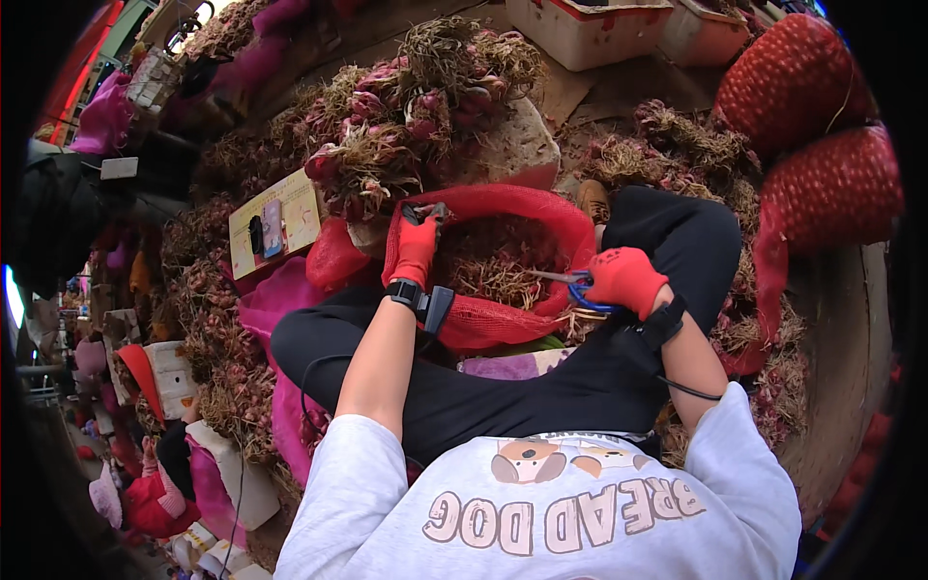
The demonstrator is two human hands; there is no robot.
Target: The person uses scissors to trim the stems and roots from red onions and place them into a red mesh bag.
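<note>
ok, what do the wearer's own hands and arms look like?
Left hand and right hand: red gloves, the left one dark at the fingers. Black wrist straps, the left with a dark boxy unit. Thin black cable at the right forearm. Short, pale grey sleeves.

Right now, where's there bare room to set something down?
Bare brown floor shows far right, bordered by the lower red sack and the onions. A smaller patch sits between the white tub and pale block. Crowded: the net bag and leftward onion pile.

Red bag [483, 327]; blue-handled scissors [563, 277]; cloth [512, 365] seemingly purple-white.
</note>
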